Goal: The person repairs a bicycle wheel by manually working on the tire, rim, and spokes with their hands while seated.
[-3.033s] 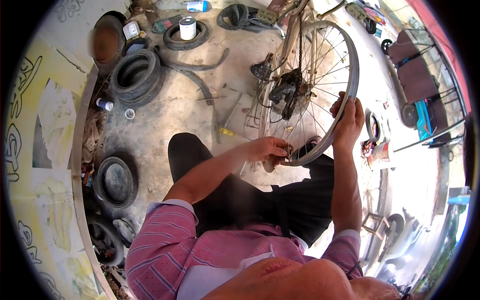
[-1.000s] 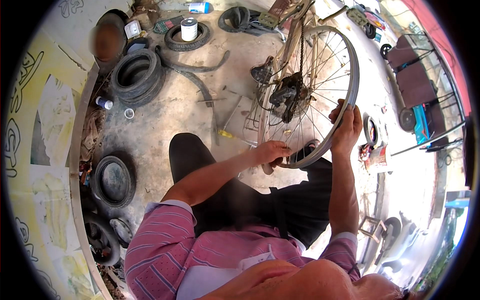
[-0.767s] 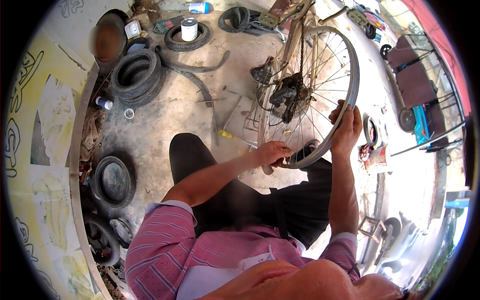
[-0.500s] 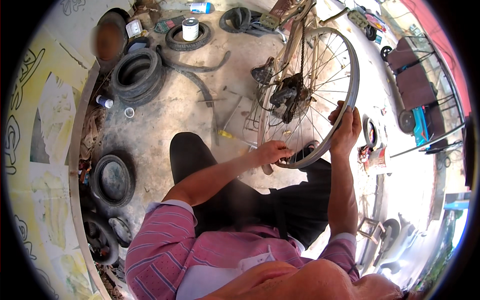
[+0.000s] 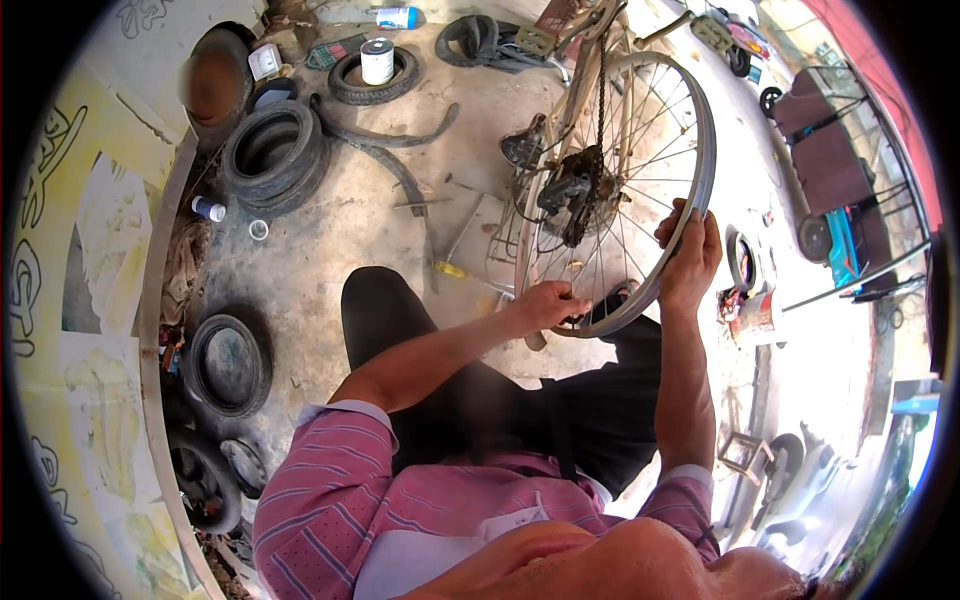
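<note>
Actually, little has changed in the last second; against three seconds ago, your right hand (image 5: 692, 258) sits slightly lower along the bicycle wheel (image 5: 708, 150). Its fingers are closed around the grey rim, at the lower right side. Your left hand (image 5: 545, 305) is at the lower left of the same rim, with the fingers bent close together — whether they pinch some small part, I cannot tell. The wheel stands before you, right of the middle, near the chain and gears (image 5: 580, 195). So, I judge, the right hand steadies the wheel while the fine work belongs to the left. A yellow-handled tool (image 5: 450, 269) lies on the floor, near your left hand — untouched by either hand.
</note>
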Demonstrator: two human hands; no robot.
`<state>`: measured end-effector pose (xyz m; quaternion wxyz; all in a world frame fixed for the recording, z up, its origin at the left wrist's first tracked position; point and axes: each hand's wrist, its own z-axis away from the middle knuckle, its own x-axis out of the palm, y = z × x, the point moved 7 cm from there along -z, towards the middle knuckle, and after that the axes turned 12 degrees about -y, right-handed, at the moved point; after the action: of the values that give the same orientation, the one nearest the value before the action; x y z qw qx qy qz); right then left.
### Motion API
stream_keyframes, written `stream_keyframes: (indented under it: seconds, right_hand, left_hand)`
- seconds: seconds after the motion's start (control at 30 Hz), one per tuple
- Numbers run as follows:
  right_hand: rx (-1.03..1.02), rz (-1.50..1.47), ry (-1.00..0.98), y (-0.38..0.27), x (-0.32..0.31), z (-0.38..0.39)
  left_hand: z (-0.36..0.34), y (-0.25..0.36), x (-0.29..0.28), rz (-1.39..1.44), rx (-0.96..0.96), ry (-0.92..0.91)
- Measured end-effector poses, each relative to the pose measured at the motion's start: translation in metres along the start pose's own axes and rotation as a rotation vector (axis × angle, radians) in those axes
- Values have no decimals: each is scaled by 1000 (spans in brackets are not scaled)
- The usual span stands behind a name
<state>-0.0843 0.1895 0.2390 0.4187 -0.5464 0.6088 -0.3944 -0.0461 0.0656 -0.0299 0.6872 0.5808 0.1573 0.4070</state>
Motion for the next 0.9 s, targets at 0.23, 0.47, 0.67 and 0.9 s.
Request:
stream_keyframes:
  seconds: [0.23, 0.47, 0.67, 0.9]
  right_hand:
    - [5, 7, 1, 2, -2, 1]
    - [5, 5, 2, 1, 0, 0]
    - [18, 10, 13, 3, -3, 1]
    - [9, 3, 5, 2, -2, 1]
  left_hand:
    - [2, 1, 0, 78, -3, -23]
    - [20, 22, 3, 104, -11, -28]
    - [31, 34, 3, 53, -38, -53]
    - [26, 21, 1, 85, -14, -79]
